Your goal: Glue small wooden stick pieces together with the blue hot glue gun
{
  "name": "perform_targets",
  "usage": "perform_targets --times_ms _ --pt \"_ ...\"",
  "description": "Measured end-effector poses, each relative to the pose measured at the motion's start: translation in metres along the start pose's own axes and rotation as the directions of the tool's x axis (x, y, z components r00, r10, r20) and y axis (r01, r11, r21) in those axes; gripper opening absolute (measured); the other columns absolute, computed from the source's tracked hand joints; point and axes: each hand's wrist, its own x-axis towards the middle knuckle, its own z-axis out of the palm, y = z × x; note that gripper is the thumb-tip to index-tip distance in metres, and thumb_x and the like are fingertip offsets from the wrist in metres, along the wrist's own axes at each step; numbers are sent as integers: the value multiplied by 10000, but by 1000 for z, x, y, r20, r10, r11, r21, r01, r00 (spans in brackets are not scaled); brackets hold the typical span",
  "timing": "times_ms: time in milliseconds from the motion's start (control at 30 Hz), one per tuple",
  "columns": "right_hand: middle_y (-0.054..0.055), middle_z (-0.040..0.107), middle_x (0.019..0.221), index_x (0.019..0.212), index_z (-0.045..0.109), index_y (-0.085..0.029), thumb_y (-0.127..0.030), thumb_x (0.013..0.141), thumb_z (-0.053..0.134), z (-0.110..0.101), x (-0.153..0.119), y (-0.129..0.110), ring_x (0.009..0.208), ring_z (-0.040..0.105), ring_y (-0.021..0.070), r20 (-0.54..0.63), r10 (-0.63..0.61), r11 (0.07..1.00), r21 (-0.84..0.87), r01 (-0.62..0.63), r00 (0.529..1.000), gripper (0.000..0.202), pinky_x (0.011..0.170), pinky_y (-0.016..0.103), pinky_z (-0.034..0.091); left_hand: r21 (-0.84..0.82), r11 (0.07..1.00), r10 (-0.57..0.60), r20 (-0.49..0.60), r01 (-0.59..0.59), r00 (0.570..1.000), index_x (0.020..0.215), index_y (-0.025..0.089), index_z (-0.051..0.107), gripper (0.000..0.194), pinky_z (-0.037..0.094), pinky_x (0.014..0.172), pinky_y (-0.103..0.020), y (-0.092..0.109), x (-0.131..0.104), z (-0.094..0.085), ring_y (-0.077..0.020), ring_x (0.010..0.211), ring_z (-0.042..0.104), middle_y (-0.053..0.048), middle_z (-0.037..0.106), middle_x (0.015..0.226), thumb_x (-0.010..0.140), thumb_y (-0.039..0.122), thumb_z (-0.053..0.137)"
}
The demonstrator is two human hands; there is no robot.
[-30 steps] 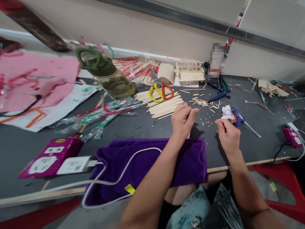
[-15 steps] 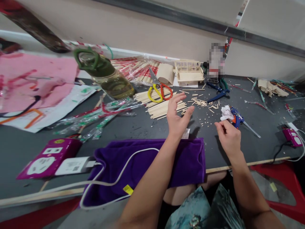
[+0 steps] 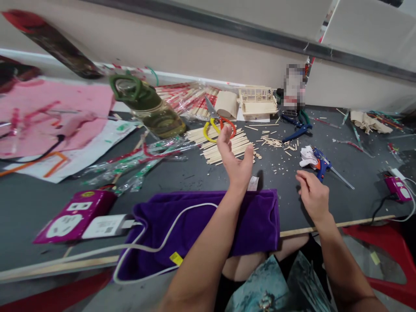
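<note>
My left hand (image 3: 236, 167) is raised above the dark table, thumb and fingers apart, holding nothing. Behind its fingertips are scissors (image 3: 212, 123) with one yellow and one orange handle, lying on a spread of thin wooden sticks (image 3: 212, 149). My right hand (image 3: 312, 193) is curled, thumb near the fingers; whatever it may pinch is too small to make out. Just beyond it lies a blue glue gun (image 3: 321, 164) beside crumpled white paper (image 3: 307, 156). Short cut sticks (image 3: 273, 142) are scattered between the hands. A small stick-built bench (image 3: 258, 104) stands at the back.
A purple cloth (image 3: 195, 225) with a white cable lies under my left forearm. Further left are a magenta power bank (image 3: 76, 214), a green-lidded bottle (image 3: 149, 106) and plastic-wrapped sticks (image 3: 139, 162). Blue pliers (image 3: 297, 130) lie at the back, near a brown roll (image 3: 226, 104).
My left hand has moved left, towards the scissors, with its fingers still apart. My right hand has shifted slightly down and stays curled. The camera view has shifted a little.
</note>
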Motion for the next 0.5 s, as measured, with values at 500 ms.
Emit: perform_targets --times_ms 500 --pt "68 745 910 960 681 -205 -314 973 482 -5 -13 19 827 700 186 23 115 993 -43 -114 993 227 757 292 516 104 993 42 109 -54 993 1287 228 473 453 447 986 -439 -15 3 3 -242 1135 563 -105 594 1210 867 315 620"
